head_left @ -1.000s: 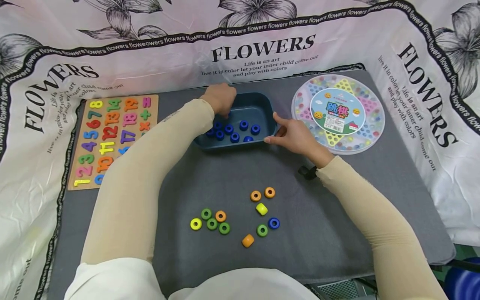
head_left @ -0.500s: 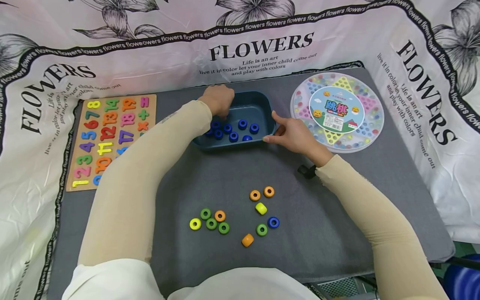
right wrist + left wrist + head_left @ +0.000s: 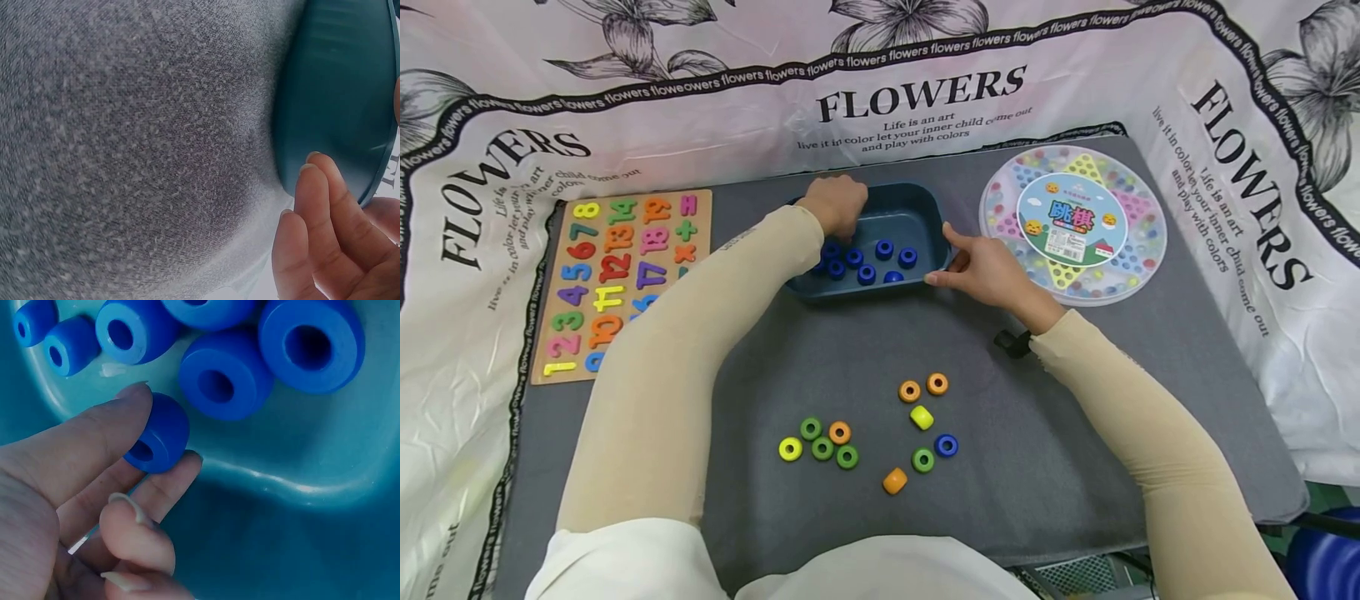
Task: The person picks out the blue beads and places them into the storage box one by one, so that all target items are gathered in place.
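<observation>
In the head view, my left hand reaches into the left end of a dark blue-green plastic tray. The left wrist view shows that hand pinching a blue bead, a barrel shape with a hole, between thumb and fingertips. Several other blue beads lie on the tray's floor beside it. At the tray's right end, my right hand holds the corner, thumb at the front rim and index finger at the side rim. Its other fingers sit by the outer wall in the right wrist view.
Loose orange, green, yellow and blue beads are scattered on the grey table in front. A wooden number board lies at left, partly behind the left sleeve. A round Chinese checkers set is at right, a patterned cloth behind.
The head view has shifted slightly. My left hand stays low in the tray's left end, and my right hand keeps its hold on the corner.
</observation>
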The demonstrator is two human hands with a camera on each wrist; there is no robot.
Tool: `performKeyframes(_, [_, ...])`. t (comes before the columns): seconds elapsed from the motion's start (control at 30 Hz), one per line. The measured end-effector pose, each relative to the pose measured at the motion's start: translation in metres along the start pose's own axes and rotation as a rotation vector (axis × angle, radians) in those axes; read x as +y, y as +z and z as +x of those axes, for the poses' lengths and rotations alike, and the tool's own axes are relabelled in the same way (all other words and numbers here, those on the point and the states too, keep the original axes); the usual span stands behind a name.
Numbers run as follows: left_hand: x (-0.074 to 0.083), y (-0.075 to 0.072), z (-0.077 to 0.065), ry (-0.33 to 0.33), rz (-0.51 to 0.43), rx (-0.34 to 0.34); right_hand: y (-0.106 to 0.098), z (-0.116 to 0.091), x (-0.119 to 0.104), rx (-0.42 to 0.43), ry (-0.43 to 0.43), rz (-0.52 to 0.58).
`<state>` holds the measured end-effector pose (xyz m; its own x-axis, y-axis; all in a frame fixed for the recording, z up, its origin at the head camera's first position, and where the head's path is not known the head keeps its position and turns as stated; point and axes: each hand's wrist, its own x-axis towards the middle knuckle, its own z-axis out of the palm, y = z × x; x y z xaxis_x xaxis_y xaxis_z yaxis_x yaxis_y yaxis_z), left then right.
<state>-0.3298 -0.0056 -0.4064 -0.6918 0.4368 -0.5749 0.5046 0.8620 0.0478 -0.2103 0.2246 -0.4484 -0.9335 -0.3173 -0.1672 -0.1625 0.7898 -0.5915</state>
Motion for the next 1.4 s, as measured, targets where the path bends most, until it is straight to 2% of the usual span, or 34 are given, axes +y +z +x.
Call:
performKeyframes(0.67, [-0.005, 0.004, 0.001, 0.006, 0.019, 0.016, 0.002, 0.001, 0.001, 0.023, -0.007, -0.019])
performKeyframes(0.77, [-0.006, 0.001, -0.003, 0.029, 0.026, 0.049, 0.003, 0.001, 0.002, 0.020, -0.003, -0.019])
performKeyframes(0.87, [-0.001, -0.007, -0.013, 0.075, 0.032, 0.128, 0.003, 0.001, 0.002, 0.020, -0.001, -0.018])
performKeyframes(0.93, [0.007, -0.014, -0.024, 0.114, 0.043, 0.195, 0.003, 0.001, 0.003, 0.025, -0.004, -0.014])
performKeyframes(1.03, [0.029, -0.023, -0.043, 0.184, 0.094, 0.280, 0.003, 0.000, 0.004, 0.036, -0.007, -0.013])
performKeyframes(1.13, [0.058, -0.019, -0.065, 0.275, 0.152, 0.343, 0.003, 0.000, 0.005, 0.043, -0.013, -0.012])
performKeyframes(1.2, [0.078, -0.008, -0.081, 0.340, 0.174, 0.385, 0.003, 0.000, 0.004, 0.048, -0.025, -0.007])
performKeyframes(1.3, [0.108, 0.017, -0.105, 0.447, 0.239, 0.401, 0.003, 0.001, 0.004, 0.051, -0.036, -0.006])
performKeyframes(1.4, [0.135, 0.044, -0.131, 0.572, 0.327, 0.364, 0.004, 0.001, 0.002, 0.051, -0.025, -0.022])
